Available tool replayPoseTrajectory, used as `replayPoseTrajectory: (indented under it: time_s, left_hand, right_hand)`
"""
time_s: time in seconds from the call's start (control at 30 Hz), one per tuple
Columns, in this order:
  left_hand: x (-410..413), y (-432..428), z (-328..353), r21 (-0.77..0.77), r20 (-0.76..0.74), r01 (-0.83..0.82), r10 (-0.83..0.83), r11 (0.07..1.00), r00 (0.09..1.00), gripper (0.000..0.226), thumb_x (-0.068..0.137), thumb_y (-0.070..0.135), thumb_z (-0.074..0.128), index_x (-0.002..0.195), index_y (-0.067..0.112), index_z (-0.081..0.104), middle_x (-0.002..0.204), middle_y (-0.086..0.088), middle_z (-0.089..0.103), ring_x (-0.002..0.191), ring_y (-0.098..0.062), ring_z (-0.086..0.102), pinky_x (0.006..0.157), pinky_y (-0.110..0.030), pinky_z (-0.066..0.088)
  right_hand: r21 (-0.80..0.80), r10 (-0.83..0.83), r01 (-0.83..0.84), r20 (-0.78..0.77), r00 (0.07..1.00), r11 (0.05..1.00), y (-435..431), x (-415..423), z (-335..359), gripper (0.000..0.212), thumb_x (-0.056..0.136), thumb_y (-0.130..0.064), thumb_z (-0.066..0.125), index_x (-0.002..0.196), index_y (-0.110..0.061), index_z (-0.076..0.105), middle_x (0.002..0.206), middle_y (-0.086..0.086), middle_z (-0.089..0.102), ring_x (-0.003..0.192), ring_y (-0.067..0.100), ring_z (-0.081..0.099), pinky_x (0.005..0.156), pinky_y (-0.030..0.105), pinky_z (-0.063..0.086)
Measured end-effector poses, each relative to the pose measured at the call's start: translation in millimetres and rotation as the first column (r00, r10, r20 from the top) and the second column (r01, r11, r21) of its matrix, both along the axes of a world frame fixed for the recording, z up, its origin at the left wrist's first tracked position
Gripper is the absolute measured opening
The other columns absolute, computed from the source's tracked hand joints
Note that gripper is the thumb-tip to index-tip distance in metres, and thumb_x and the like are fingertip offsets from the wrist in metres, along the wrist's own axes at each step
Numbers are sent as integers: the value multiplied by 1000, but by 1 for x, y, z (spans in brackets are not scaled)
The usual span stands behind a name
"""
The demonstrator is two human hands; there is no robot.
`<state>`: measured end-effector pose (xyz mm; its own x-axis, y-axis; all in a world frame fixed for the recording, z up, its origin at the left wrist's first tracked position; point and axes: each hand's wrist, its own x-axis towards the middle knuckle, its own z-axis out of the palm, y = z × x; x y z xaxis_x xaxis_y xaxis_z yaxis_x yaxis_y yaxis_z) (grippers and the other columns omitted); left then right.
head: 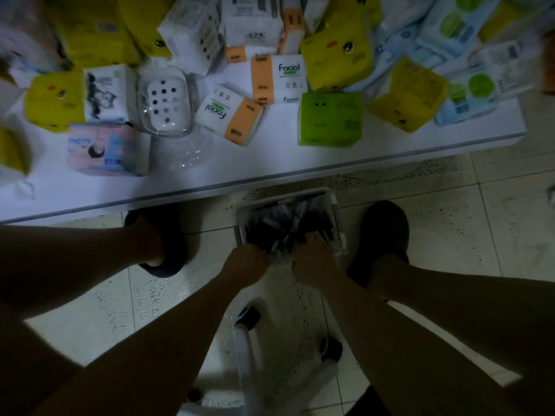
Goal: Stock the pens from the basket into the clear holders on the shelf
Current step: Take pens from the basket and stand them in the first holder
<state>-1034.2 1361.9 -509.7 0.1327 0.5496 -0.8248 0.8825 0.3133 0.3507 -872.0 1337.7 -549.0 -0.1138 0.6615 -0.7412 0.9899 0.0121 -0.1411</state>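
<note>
A white basket (334, 205) stands on the floor between my feet, just below the shelf edge, filled with several dark pens (282, 223). Both of my hands reach into its near side. My left hand (246, 262) is closed among the pens at the basket's near left corner. My right hand (312, 256) lies with fingers curled over the pens and some crinkled clear plastic (282, 261) between the two hands. Whether either hand really grips pens is lost in the dim, blurred picture. On the shelf stands a clear holder (165, 103) with a white perforated insert.
The white shelf (270, 163) carries many tissue packs in yellow, green, orange-white and blue. Another clear plastic piece (192, 151) lies in front of the holder. My dark shoes (387, 226) flank the basket. A white wheeled base (255, 349) stands on the tiled floor below my arms.
</note>
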Motion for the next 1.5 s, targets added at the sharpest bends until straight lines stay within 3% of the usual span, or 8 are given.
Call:
replayPoseTrajectory:
  time_s: [0.3,0.53,0.63,0.77,0.87,1.13,1.33,1.5]
  left_hand:
    - [-19,18,41,159,-34,-158,165,975,986,22,83,30,70,78,10,63,74,-7,63,72,-20,63,69,-29,53]
    - [-28,13,81,94,211,-431,405,898,890,19,91,21,61,101,5,57,74,-12,71,67,-23,70,64,-34,60]
    - [-26,17,112,-45,354,-526,506,849,786,17,98,15,48,109,4,55,69,-12,67,49,-13,65,46,-19,51]
    - [-18,28,159,-85,516,-580,534,810,670,15,100,7,41,99,3,56,67,-9,68,46,-16,62,45,-21,50]
    - [-12,29,189,-3,587,-562,456,827,669,15,98,4,39,111,3,47,93,-9,65,52,-20,59,46,-27,49]
    - [0,31,265,42,787,-539,304,841,536,39,99,0,28,131,18,39,71,-10,55,53,-28,64,51,-32,53]
    - [3,24,303,288,792,-518,104,805,602,27,100,4,28,110,9,53,65,-4,52,51,-17,49,48,-26,40]
    - [7,19,331,305,827,-568,83,765,555,18,101,11,32,97,7,49,70,-3,51,49,-14,43,48,-26,35]
  right_hand:
    - [-27,-257,256,-151,955,966,18,5,39,21,94,-9,52,101,-5,72,103,16,68,91,28,63,86,36,53]
    - [-77,-661,719,-468,586,691,16,11,93,12,91,-7,60,101,-12,57,96,14,66,79,28,68,70,38,59]
    - [-85,-626,681,-490,607,727,28,10,117,7,94,-9,52,99,-9,56,96,20,66,73,28,69,62,35,59]
    - [-155,-678,766,-595,432,624,38,7,159,9,91,-3,49,94,-8,57,84,20,63,59,29,65,48,29,51]
    - [-29,-608,835,-700,375,549,45,3,188,16,91,-14,50,75,-14,54,69,7,55,65,26,54,60,29,42]
    - [244,-263,817,-865,427,522,38,-10,286,19,102,-27,43,89,-25,56,70,-10,53,64,5,50,61,26,39]
    - [109,-165,826,-957,237,554,34,-18,343,20,104,-12,37,111,-10,56,77,4,61,44,8,51,43,21,41]
    - [143,-60,824,-976,210,549,36,-26,385,24,101,-7,39,91,-14,59,61,-4,55,40,13,37,41,26,34]
